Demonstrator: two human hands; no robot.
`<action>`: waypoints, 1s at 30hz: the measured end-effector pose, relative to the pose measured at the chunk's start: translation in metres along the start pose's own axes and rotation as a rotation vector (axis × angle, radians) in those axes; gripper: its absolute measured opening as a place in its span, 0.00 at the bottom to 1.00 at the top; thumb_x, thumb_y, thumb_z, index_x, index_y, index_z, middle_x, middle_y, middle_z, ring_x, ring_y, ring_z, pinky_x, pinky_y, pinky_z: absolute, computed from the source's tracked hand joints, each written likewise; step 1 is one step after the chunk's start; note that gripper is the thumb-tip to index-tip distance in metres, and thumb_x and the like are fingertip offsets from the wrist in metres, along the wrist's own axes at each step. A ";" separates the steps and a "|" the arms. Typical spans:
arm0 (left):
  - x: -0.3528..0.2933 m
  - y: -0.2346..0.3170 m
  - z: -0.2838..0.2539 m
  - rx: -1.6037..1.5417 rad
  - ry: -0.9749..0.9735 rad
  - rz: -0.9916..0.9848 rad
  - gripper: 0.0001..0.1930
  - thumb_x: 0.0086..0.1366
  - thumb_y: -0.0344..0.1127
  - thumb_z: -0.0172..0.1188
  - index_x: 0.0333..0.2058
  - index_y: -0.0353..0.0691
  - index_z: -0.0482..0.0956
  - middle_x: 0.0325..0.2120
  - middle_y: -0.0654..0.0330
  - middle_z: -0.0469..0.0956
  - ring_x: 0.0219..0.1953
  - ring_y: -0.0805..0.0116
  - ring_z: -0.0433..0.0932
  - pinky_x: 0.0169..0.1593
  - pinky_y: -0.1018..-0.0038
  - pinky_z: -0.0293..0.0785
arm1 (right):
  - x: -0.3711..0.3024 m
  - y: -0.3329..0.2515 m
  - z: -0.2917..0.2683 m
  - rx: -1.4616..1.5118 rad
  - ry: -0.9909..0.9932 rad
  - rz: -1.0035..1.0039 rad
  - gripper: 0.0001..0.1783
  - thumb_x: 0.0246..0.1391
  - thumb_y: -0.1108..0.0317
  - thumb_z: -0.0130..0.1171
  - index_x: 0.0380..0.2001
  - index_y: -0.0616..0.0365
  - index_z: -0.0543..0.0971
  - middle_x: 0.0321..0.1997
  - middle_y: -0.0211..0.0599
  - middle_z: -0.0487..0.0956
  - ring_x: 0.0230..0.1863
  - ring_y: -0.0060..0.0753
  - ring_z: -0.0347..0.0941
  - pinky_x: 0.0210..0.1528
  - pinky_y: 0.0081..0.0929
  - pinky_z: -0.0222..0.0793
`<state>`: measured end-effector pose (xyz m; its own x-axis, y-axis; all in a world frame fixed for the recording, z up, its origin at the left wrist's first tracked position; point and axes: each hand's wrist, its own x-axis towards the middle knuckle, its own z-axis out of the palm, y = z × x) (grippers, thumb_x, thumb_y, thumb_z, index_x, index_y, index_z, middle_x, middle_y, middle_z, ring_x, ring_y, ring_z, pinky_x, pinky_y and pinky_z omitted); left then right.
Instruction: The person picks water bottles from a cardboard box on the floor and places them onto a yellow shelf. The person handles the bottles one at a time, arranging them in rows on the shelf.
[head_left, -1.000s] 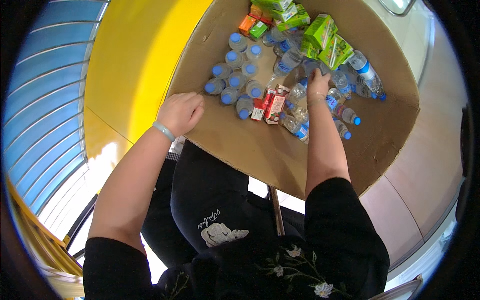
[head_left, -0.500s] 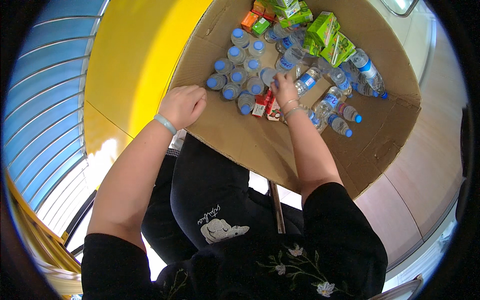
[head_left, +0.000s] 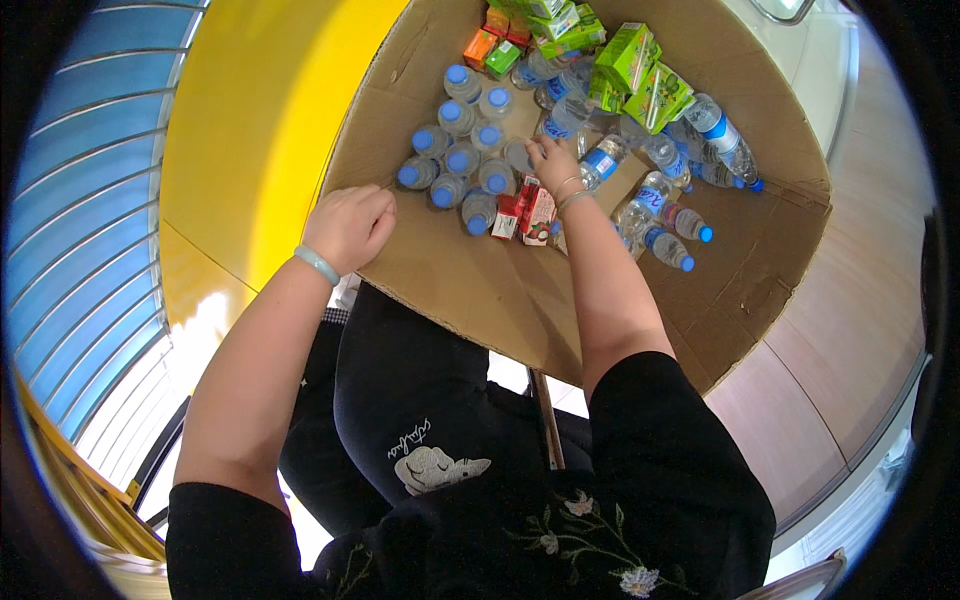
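At the left corner of the box (head_left: pixel 470 292), the left hand (head_left: pixel 352 228) rested in a loose fist on the edge. Well in from there, the right hand (head_left: pixel 552 165) had its fingers closed on one clear bottle (head_left: pixel 517 153), just beside the standing group; its cap could not be made out.

Counts, box contents. Standing bottles (head_left: pixel 457 119): 10, blue caps up, grouped near the left edge. Lying bottles (head_left: pixel 650 196): at least 10, from the middle toward the right edge, some overlapping, so count uncertain. Red cartons (head_left: pixel 538 213): at least 2, between the standing group and the right forearm, toward the near edge. Green packs (head_left: pixel 624 56): at least 5, heaped toward the far edge. Orange cartons (head_left: pixel 480 47): at least 2, toward the far left, with 1 small green carton (head_left: pixel 503 59) beside them.

Wrists: 1 pale bangle (head_left: pixel 317 264) on the left, 2 thin bands (head_left: pixel 573 197) on the right.
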<state>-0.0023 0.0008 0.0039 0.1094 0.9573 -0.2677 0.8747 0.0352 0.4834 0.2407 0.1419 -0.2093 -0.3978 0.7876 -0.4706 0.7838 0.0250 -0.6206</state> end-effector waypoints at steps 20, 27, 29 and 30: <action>0.001 -0.001 0.000 -0.009 0.005 -0.001 0.05 0.54 0.31 0.47 0.22 0.39 0.69 0.22 0.56 0.71 0.28 0.54 0.71 0.32 0.64 0.67 | 0.023 0.007 0.022 0.055 -0.268 0.036 0.38 0.42 0.46 0.56 0.54 0.51 0.60 0.47 0.55 0.70 0.48 0.51 0.67 0.51 0.36 0.61; -0.001 -0.002 0.001 0.001 0.021 0.015 0.05 0.54 0.31 0.47 0.22 0.39 0.69 0.22 0.56 0.71 0.28 0.54 0.71 0.32 0.64 0.67 | 0.021 0.003 0.012 0.150 -0.221 0.177 0.40 0.46 0.40 0.47 0.56 0.54 0.56 0.52 0.58 0.66 0.53 0.54 0.62 0.55 0.35 0.56; 0.002 -0.001 0.000 0.004 0.013 0.031 0.05 0.54 0.31 0.47 0.22 0.39 0.69 0.21 0.56 0.71 0.28 0.54 0.71 0.33 0.64 0.67 | 0.032 0.035 0.026 0.156 -0.144 0.063 0.38 0.47 0.39 0.44 0.55 0.54 0.57 0.48 0.57 0.68 0.49 0.51 0.66 0.47 0.34 0.63; 0.002 -0.002 0.000 0.006 0.017 0.029 0.05 0.54 0.31 0.47 0.22 0.39 0.69 0.21 0.56 0.71 0.28 0.54 0.71 0.33 0.64 0.67 | 0.031 0.030 0.025 0.158 -0.113 0.000 0.38 0.48 0.39 0.43 0.55 0.54 0.58 0.47 0.57 0.70 0.47 0.50 0.67 0.43 0.34 0.66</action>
<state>-0.0035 0.0022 0.0025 0.1270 0.9627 -0.2390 0.8739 0.0053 0.4861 0.2403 0.1520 -0.2581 -0.4559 0.7131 -0.5326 0.7024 -0.0792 -0.7073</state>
